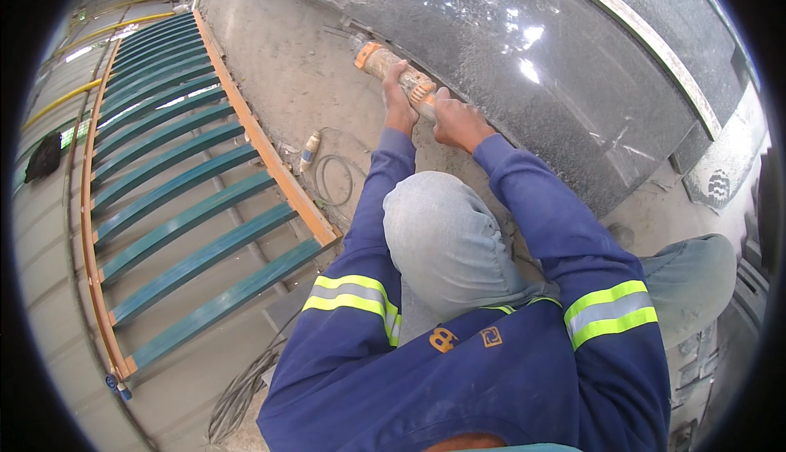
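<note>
My left hand [399, 101] is wrapped round the middle of a dusty angle grinder [378, 59] with orange parts. Farther back on the same tool, my right hand [460, 121] grips the rear end of its body. The head of the grinder points away and to the left, close to the long edge of a dark polished stone slab [565, 83]. Whether its disc touches the stone I cannot tell. Wet-looking reflections and pale scratch marks show on the slab's face.
A slatted rack [176, 165] with blue-green bars and an orange frame runs along the left. Between it and me, a plug connector [309, 151] and a coiled cable [334, 182] lie on the dusty floor. More cable [246, 395] lies lower left. Other slabs [704, 18] stand at the right.
</note>
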Tool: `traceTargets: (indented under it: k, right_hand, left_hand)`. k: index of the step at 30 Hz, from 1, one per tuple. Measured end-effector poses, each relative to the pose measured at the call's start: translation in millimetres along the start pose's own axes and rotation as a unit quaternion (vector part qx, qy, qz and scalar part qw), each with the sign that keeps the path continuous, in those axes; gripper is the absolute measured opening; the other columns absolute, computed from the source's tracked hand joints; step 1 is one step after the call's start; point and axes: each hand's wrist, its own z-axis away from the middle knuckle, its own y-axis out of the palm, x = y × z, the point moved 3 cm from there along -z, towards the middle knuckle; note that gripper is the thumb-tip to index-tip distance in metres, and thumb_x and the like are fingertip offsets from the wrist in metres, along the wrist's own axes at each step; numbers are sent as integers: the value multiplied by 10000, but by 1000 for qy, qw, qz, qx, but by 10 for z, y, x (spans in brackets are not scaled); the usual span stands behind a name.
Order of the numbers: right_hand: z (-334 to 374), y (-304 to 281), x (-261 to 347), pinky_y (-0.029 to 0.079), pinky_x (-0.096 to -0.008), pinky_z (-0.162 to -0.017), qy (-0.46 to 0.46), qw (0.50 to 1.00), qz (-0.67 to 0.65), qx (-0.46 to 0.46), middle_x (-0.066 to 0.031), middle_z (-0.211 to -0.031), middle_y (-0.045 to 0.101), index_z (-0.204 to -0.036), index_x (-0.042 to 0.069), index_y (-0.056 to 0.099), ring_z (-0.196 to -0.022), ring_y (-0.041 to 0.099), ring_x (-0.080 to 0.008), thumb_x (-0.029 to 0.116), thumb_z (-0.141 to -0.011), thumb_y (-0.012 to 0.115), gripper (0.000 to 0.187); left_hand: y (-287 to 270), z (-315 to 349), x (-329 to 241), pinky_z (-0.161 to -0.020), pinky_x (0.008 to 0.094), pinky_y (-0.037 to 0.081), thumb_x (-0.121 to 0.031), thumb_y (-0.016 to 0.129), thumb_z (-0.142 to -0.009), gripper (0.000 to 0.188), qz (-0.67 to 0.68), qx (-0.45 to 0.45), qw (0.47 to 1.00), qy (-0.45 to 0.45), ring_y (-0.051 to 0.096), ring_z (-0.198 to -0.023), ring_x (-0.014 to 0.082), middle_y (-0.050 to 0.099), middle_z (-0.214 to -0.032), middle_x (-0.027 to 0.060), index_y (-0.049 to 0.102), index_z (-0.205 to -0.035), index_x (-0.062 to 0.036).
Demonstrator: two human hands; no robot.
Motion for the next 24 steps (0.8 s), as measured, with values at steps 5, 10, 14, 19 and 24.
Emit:
traceTargets:
  k: [5, 10, 14, 19, 24]
  right_hand:
    - [22, -15, -15, 536, -546, -838, 2, 1000, 7, -15, -340, -969, 672, -1078, -31, 429, -955, 674, -475, 87, -804, 625, 357]
    - [271, -13, -18, 556, -529, -764, 3, 1000, 12, -20, -331, -921, 674, -1054, -17, 416, -899, 685, -470, 110, -799, 690, 395]
    - [600, -124, 6, 553, -526, -799, 39, 999, 6, 19, -315, -922, 686, -1056, -4, 416, -910, 691, -459, 94, -786, 697, 401]
    - [668, -127, -14, 555, -528, -785, 45, 999, 5, 25, -324, -913, 681, -1050, -8, 406, -894, 691, -470, 82, -784, 693, 401]
    - [448, -121, 7, 553, -531, -794, 15, 1000, 11, 13, -329, -928, 680, -1040, -23, 428, -905, 691, -470, 58, -785, 661, 355]
  left_hand:
    - [-21, -105, 35, -668, 459, 599, -325, 645, -822, 352, -33, -12, 998, 49, 664, -686, 298, 616, -816, 128, 538, -1009, -47]
    - [-106, 1, 155, -619, 436, 600, -319, 645, -827, 323, -17, -1, 1000, 26, 663, -667, 271, 613, -777, 111, 545, -993, -60]
    - [25, 407, 311, -614, 427, 602, -313, 642, -834, 312, -16, -13, 1000, 9, 660, -658, 261, 612, -795, 111, 549, -995, -62]
    - [83, 516, 309, -618, 427, 604, -307, 640, -840, 305, -33, -40, 999, 8, 656, -654, 254, 610, -806, 111, 550, -1002, -65]
    - [-33, 223, 239, -623, 418, 600, -307, 637, -833, 316, -24, -40, 999, 20, 647, -644, 257, 605, -796, 114, 546, -1005, -59]
